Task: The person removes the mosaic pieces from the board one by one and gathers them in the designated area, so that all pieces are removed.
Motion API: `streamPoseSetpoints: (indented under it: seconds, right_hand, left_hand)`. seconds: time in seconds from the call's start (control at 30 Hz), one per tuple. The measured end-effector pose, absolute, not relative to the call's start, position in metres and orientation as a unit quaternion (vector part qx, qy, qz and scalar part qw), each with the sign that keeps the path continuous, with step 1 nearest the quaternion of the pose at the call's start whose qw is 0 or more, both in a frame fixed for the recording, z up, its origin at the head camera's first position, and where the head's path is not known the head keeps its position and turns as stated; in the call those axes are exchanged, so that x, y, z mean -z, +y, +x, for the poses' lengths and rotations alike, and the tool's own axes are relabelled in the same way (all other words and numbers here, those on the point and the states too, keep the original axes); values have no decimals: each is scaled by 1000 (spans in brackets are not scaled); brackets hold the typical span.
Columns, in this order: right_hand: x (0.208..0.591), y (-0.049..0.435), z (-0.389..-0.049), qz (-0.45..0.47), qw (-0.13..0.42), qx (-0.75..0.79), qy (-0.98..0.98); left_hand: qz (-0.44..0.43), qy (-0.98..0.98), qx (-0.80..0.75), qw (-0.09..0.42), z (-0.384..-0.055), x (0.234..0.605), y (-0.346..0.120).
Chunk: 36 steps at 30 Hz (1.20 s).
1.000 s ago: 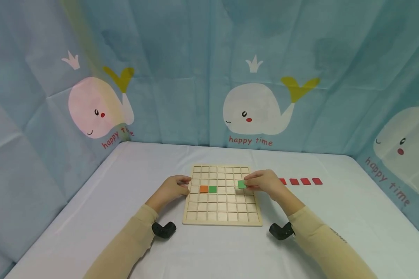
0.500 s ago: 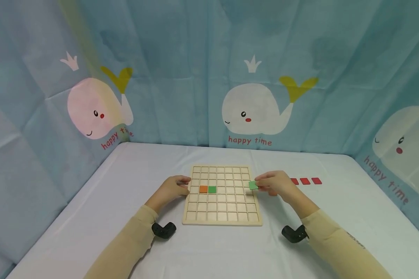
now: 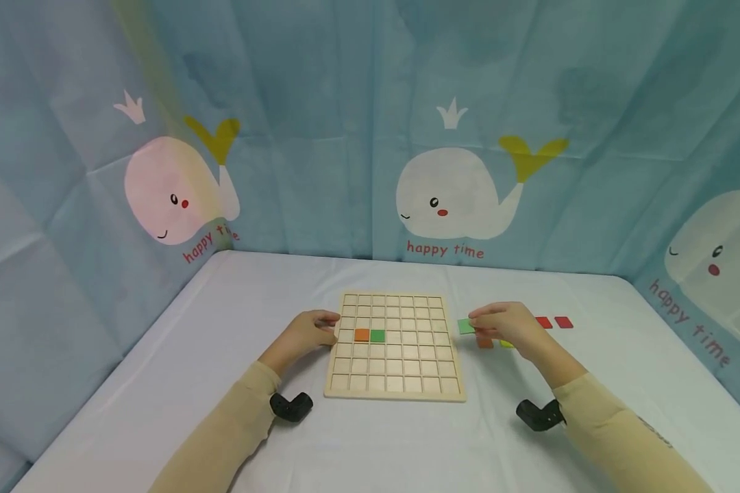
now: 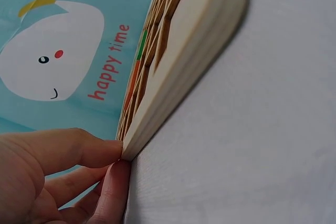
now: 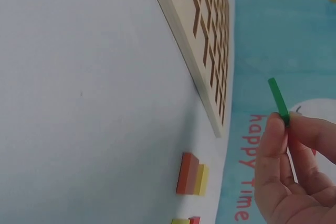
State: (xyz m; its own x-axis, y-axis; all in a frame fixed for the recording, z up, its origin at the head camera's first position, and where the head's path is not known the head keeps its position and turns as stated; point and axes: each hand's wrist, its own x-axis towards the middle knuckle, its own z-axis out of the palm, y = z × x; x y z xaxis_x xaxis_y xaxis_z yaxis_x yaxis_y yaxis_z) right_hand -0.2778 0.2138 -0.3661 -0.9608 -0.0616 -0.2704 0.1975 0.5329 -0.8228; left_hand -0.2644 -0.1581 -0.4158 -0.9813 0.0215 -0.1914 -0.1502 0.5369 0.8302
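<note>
A square wooden grid board (image 3: 393, 396) lies on the table, with an orange tile (image 3: 362, 335) and a green tile (image 3: 377, 335) side by side in its cells. My left hand (image 3: 308, 333) rests at the board's left edge, its index finger and thumb touching the rim; the left wrist view shows these fingertips (image 4: 111, 153) against the wood. Just off the board's right edge, my right hand (image 3: 507, 327) pinches another green tile (image 3: 466, 326) between thumb and fingers. That tile (image 5: 279, 100) is seen nearly edge-on in the right wrist view, raised above the table.
Below the right hand lie an orange tile (image 3: 484, 342) and a yellow tile (image 3: 507, 344), partly hidden. Further right are red tiles (image 3: 564, 322), some behind the hand. A white cloth covers the table (image 3: 395, 445); a blue whale-print curtain (image 3: 321, 198) stands behind.
My right hand has moved right with the green tile, from above the board to beyond its right edge, uncovering the orange and yellow tiles. The left hand stays at the board.
</note>
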Motion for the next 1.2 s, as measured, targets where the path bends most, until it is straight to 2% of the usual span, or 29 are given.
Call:
streamPoseSetpoints:
  seconds: [1.2]
  right_hand:
    - [362, 279, -271, 42, 144, 505, 850]
  left_hand:
    - [-34, 864, -496, 86, -265, 420, -159]
